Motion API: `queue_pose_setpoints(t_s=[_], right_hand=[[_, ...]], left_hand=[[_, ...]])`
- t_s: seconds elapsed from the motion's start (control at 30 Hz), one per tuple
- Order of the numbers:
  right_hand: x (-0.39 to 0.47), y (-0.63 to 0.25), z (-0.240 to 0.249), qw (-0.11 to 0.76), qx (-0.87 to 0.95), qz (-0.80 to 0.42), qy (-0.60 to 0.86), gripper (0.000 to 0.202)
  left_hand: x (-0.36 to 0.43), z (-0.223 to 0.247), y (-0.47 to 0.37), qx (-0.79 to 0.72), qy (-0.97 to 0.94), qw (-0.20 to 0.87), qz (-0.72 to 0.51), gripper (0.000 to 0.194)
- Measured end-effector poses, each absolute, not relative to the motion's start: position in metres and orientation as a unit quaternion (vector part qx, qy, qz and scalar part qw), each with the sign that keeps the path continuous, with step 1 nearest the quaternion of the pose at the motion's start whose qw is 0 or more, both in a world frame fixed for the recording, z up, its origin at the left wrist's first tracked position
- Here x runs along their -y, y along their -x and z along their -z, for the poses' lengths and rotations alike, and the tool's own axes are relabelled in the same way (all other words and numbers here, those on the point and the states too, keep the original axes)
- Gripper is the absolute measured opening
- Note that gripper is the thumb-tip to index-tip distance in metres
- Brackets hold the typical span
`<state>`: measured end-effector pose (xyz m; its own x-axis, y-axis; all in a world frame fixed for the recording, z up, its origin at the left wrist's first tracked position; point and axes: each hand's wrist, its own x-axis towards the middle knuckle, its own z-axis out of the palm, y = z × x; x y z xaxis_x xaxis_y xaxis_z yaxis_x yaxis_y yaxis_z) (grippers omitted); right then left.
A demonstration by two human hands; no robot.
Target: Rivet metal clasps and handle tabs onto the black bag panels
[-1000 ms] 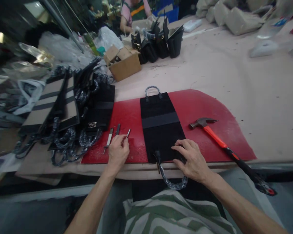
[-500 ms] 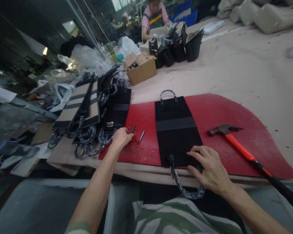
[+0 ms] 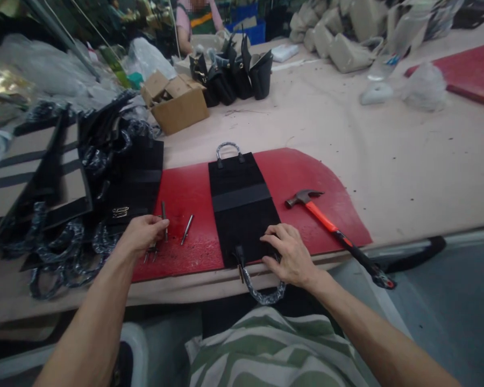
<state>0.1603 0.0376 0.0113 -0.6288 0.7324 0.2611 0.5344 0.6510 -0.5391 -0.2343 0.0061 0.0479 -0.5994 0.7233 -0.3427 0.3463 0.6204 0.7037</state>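
Note:
A black panel (image 3: pixel 242 199) with a plastic-wrapped handle at each end lies flat on the red mat (image 3: pixel 306 172). My right hand (image 3: pixel 288 255) rests at the panel's near right corner beside the near handle (image 3: pixel 266 296), its fingers bent around the edge there. Over the mat's left part, my left hand (image 3: pixel 147 234) pinches a thin dark metal tool (image 3: pixel 164 215), which stands nearly upright. A second metal rod (image 3: pixel 187 229) lies between that hand and the panel. To the right lies a hammer (image 3: pixel 320 215) with an orange and black handle.
Black and beige bag pieces (image 3: pixel 22 166) with wrapped handles are piled at the left. Behind stand a cardboard box (image 3: pixel 181 110) and black bags (image 3: pixel 260 75). A person (image 3: pixel 197 24) is across the table. Beige bags (image 3: pixel 349 51) lie at the back right.
The camera view has turned to the right. My left hand has lifted the metal tool more upright. My right hand stays at the panel's corner.

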Motion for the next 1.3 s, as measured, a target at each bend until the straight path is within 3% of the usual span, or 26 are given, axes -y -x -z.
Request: queue_pose_setpoints(t_s=[0.13, 0.33, 0.43, 0.73, 1.3], right_hand=[[-0.037, -0.161, -0.012, 0.238, 0.876, -0.212, 0.361, 0.037], [-0.037, -0.161, -0.009, 0.233, 0.878, -0.212, 0.359, 0.038], [-0.037, -0.161, -0.009, 0.237, 0.877, -0.213, 0.359, 0.038], [-0.039, -0.162, -0.008, 0.231, 0.880, -0.213, 0.357, 0.040], [-0.039, -0.164, -0.005, 0.235, 0.877, -0.217, 0.360, 0.040]], left_hand=[[0.013, -0.049, 0.202, -0.696, -0.243, 0.422, -0.528, 0.036], [0.018, -0.030, 0.120, -0.545, -0.207, 0.504, -0.637, 0.052], [0.017, -0.016, 0.086, -0.534, -0.243, 0.503, -0.635, 0.053], [0.025, -0.009, 0.047, -0.599, -0.448, 0.387, -0.539, 0.017], [0.026, -0.001, 0.037, -0.613, -0.578, 0.253, -0.475, 0.010]])
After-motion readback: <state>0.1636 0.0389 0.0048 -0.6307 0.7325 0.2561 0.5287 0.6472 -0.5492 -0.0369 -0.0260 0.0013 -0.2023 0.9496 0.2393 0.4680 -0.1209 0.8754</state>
